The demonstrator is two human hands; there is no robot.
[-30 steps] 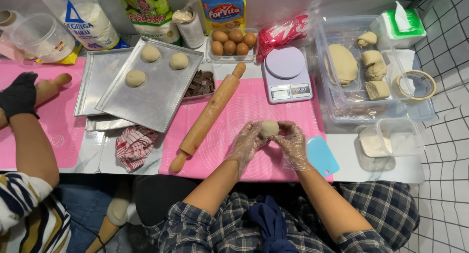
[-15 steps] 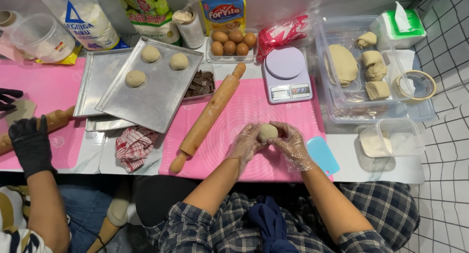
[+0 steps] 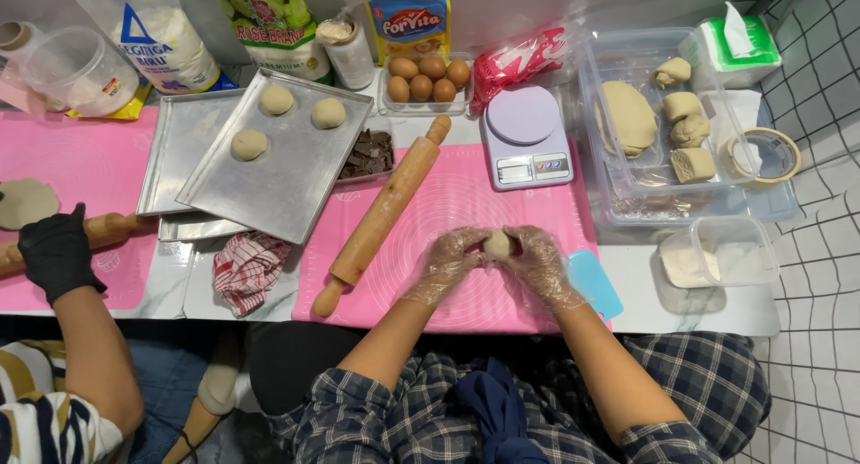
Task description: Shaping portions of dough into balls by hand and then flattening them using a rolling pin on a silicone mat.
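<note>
While both hands wear thin clear plastic gloves, the left hand and right hand cup a small dough ball between their fingertips, closed around it just above a pink mat on the table. A wooden rolling pin lies slanted on the mat to the left of the hands. A light blue scraper lies just beside the right hand.

Along the back edge stand packages: a tall white bag with a blue triangle at the left, a green and white bag next to it, and a yellow and blue box behind a clear tray of brown eggs. A red and white crumpled wrapper lies behind a lilac kitchen scale. A green and white tissue box sits at the far right.

Two stacked metal trays carry three dough balls. A clear tub holds more dough pieces. At the far left, another person's black-gloved hand rests on a second rolling pin.
</note>
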